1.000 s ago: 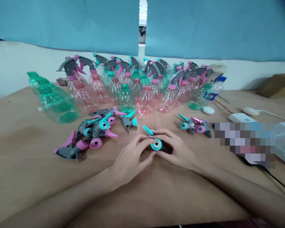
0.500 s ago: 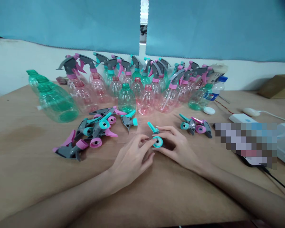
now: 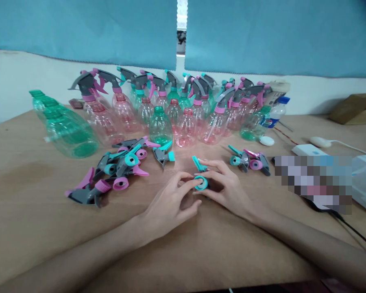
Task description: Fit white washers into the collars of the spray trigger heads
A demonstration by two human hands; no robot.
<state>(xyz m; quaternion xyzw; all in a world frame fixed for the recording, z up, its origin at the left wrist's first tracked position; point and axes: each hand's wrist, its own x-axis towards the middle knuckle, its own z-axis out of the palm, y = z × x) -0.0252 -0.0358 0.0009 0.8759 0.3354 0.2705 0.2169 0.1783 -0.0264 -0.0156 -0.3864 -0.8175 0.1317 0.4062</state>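
Observation:
My right hand (image 3: 227, 185) grips a grey trigger spray head (image 3: 201, 182) with a turquoise collar and lever, fingers curled around its body. The collar's open underside faces me. From the other side, my left hand (image 3: 171, 199) reaches in, its index fingertip pressed into the collar's opening while the thumb stands apart below. Whatever lies under that fingertip is hidden. Close by on the table rests another turquoise-collared spray head (image 3: 164, 155). A pile of grey spray heads (image 3: 125, 160) with pink or turquoise collars lies left of my hands, and two more spray heads (image 3: 245, 158) lie to the right.
Pink and green spray bottles (image 3: 187, 130) stand in rows at the back, several with heads fitted. Green uncapped bottles (image 3: 70, 136) stand at left. On the right are a blurred phone-like device (image 3: 314, 183) with a cable, a white adapter (image 3: 309, 149) and a cardboard box (image 3: 355, 109).
My left index finger has moved further over the collar's opening, and the left thumb has stretched out away from it. The right hand keeps its grip. The view has shifted slightly.

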